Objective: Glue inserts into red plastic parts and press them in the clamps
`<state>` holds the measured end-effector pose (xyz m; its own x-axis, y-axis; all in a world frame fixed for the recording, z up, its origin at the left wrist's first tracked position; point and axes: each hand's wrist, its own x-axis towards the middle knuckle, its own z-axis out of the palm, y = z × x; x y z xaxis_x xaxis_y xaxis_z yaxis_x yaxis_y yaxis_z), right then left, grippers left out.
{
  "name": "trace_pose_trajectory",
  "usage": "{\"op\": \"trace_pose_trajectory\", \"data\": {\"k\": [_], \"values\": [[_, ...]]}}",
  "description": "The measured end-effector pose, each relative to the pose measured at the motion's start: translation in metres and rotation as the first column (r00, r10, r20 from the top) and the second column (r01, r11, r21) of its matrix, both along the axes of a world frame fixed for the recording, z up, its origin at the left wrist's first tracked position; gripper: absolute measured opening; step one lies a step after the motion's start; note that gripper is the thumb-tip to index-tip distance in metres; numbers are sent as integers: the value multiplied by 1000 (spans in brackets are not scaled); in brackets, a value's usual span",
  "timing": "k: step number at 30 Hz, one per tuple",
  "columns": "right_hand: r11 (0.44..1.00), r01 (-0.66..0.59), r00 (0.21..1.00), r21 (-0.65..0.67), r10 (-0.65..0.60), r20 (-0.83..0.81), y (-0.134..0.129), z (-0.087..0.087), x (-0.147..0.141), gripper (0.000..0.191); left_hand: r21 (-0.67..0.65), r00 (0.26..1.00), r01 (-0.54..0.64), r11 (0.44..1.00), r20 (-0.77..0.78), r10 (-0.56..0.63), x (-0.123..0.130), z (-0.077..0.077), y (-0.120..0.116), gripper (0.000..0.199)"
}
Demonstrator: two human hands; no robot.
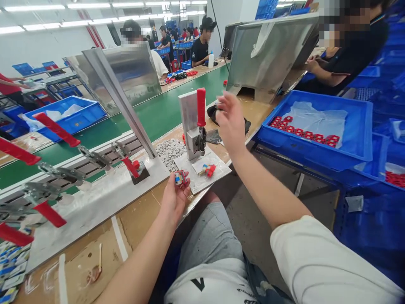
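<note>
My left hand [176, 195] is closed round a small red part [181, 177] with blue and yellow on it, held just in front of the toggle clamp's base plate. My right hand [230, 120] is raised to the right of the clamp, fingers loosely bent and apart, with nothing visible in them. A black cloth-like item [212, 113] lies behind it, partly hidden. The upright toggle clamp [199, 137] has a red handle pointing up. Below it, another red part [209, 170] with yellow and blue bits rests on the base plate [202, 185].
Many small grey metal pieces [171, 153] lie left of the clamp. A long fixture [95, 198] with several red-handled clamps fills the left. At right, a blue crate [316, 147] holds red parts. A green conveyor [171, 107] runs behind; co-workers sit beyond. A cotton swab [100, 257] lies on cardboard.
</note>
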<state>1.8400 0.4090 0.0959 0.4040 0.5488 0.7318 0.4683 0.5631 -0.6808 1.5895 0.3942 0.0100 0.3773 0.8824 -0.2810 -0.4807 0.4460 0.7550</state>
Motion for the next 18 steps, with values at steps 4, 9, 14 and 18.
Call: {"op": "trace_pose_trajectory", "data": {"k": [4, 9, 14, 18], "values": [[949, 6, 940, -316, 102, 326, -39, -108, -20, 46, 40, 999, -5, 999, -34, 7, 9, -1, 3, 55], [990, -59, 877, -129, 113, 467, -55, -156, -35, 23, 167, 991, 51, 985, -129, -29, 32, 3, 17, 67], [984, -115, 820, 136, 16, 572, -56, -155, -32, 14, 322, 955, 123, 939, -295, -24, 43, 8, 37, 47], [987, 32, 931, 156, -86, 354, -64, -147, -37, 17, 563, 854, 258, 785, -513, 88, 43, 4, 47, 31]]}}
